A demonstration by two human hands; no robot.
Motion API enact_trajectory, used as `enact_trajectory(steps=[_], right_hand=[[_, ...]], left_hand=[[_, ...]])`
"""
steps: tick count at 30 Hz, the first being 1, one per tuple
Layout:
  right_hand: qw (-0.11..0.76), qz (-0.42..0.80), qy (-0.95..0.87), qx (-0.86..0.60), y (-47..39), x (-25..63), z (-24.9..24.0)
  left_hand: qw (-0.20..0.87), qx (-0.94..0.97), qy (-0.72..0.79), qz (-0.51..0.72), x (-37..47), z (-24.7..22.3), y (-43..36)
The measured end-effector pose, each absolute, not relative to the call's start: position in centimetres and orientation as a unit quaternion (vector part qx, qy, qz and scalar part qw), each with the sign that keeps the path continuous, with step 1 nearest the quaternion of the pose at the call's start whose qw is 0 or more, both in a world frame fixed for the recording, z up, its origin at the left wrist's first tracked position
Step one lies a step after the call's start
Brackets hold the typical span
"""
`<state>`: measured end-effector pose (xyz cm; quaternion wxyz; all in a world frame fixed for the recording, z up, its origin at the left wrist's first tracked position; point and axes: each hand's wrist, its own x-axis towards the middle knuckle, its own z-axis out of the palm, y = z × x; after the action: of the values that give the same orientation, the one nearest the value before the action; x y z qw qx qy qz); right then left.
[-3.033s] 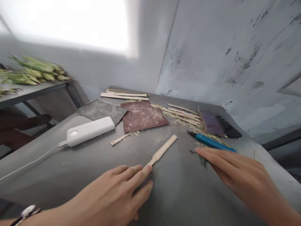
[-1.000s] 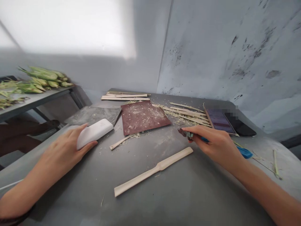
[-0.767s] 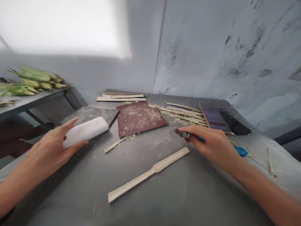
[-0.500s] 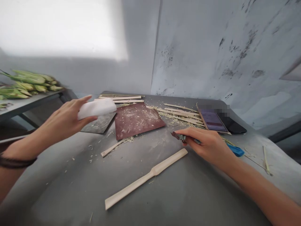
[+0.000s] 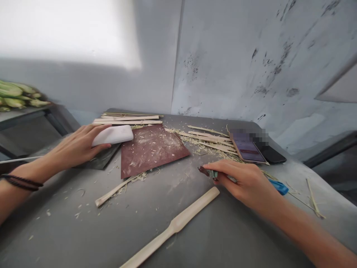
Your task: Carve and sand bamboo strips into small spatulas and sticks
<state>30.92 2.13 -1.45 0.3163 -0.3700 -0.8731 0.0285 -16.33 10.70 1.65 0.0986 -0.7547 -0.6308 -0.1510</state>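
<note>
White power bank (image 5: 113, 134) sits at the far left of the table (image 5: 83, 230), partly over a grey sheet (image 5: 102, 160) and just beside the brown sandpaper sheet (image 5: 150, 150). My left hand (image 5: 74, 147) has it by its near end, fingers over the top and thumb underneath, closed on it. I cannot tell whether it rests on the sheet or is held just off it. Its cable (image 5: 16, 160) runs off to the left edge. My right hand (image 5: 245, 182) is at the right, curled around a blue-handled knife (image 5: 279, 187), whose dark tip pokes out toward the left past the fingertips, low over the table. I judge this as clearing room: the power bank is being parked at the far side while the knife is kept ready. Near the knife hand lies a shaped bamboo paddle (image 5: 173, 225), angled from near left to far right, untouched. Any next move calls for letting go of the power bank flat and steady, minding the cable, before the free hand reaches for the paddle. Farther out are a thin stick (image 5: 114, 190), bamboo strips (image 5: 128, 119), loose slivers (image 5: 209, 136) and a phone (image 5: 247, 147).
</note>
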Motion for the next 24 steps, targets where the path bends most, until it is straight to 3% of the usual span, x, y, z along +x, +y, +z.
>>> enact_trajectory(steps=[8,15,20,24], right_hand=[[0.317,0.026,-0.865,-0.387,1.5,30.2,-1.2],[0.305,0.016,-0.85,-0.428,1.4,30.4,-1.5],[0.281,-0.053,-0.848,-0.446,1.4,30.8,-1.4],[0.271,-0.054,-0.852,-0.445,1.2,30.5,-1.4]], left_hand=[[0.081,-0.81,-0.574,-0.089,-16.3,1.2,8.8],[0.122,-0.845,-0.487,-0.183,-17.0,1.6,9.3],[0.136,-0.917,-0.269,-0.261,-8.2,3.3,3.7],[-0.048,-0.99,-0.008,-0.131,-0.6,2.3,-3.5]])
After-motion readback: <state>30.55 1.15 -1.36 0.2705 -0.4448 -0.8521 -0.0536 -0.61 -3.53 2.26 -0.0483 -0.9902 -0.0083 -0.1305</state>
